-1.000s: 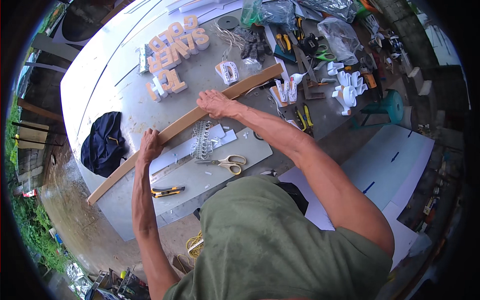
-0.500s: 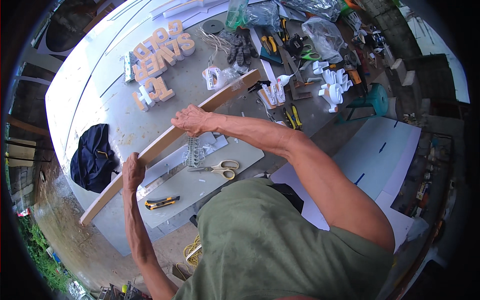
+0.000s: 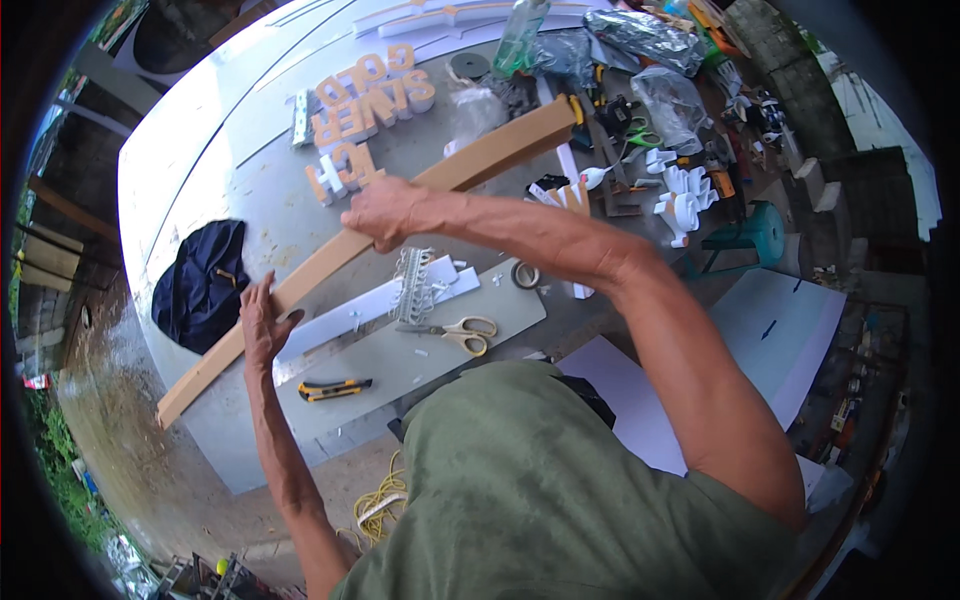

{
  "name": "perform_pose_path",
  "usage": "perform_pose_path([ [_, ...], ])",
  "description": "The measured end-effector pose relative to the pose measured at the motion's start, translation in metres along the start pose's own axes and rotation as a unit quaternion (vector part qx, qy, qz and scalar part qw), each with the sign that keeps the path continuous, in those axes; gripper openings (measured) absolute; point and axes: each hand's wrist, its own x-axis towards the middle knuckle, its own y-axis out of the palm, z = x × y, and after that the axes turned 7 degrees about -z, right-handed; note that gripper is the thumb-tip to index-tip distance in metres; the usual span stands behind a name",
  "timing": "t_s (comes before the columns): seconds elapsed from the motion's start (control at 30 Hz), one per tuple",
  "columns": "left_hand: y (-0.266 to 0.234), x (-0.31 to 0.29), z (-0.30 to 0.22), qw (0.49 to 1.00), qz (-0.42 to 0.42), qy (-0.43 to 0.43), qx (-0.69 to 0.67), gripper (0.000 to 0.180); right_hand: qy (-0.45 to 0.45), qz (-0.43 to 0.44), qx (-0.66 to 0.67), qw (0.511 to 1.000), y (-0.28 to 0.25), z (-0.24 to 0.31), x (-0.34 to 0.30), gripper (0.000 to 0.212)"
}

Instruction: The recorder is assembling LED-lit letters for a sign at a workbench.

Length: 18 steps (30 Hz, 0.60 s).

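Observation:
A long brown bar (image 3: 318, 270), wood or cardboard, slants across the table from lower left to upper right. My right hand (image 3: 390, 212) is wrapped round it near its middle. Against its near side lies my left hand (image 3: 262, 325), fingers stretched and thumb apart. The bar's right end looks lifted above the tabletop and covers part of the tools there. On the near side are a white strip (image 3: 325, 325), a bunch of clear plastic pieces (image 3: 412, 285), scissors (image 3: 465, 333) with cream handles, and a yellow-black box cutter (image 3: 336, 390).
Cut-out letters (image 3: 365, 100) with tan faces stand beyond the bar. Dark cloth (image 3: 200, 290) lies by its left end. Clear plastic bags (image 3: 668, 105), green-handled scissors (image 3: 640, 137) and white shaped pieces (image 3: 685, 195) crowd the right. A teal stool (image 3: 755, 235) stands beside the table.
The bar's right end has risen and shifted right, now hiding more of the tools. My left hand has loosened from its grip, with its thumb spread. My right hand still holds on.

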Motion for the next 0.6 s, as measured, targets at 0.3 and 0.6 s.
perform_pose_path([
  [0.3, 0.015, -0.064, -0.063, 0.845, -0.378, -0.327, -0.188, 0.037, 0.015, 0.068, -0.023, 0.997, -0.094, 0.012, 0.033, 0.029],
  [0.6, 0.021, -0.072, 0.027, 0.140, -0.304, -0.185, -0.924, 0.106, -0.002, 0.078, -0.053, 0.996, -0.134, 0.072, 0.008, 0.026],
])
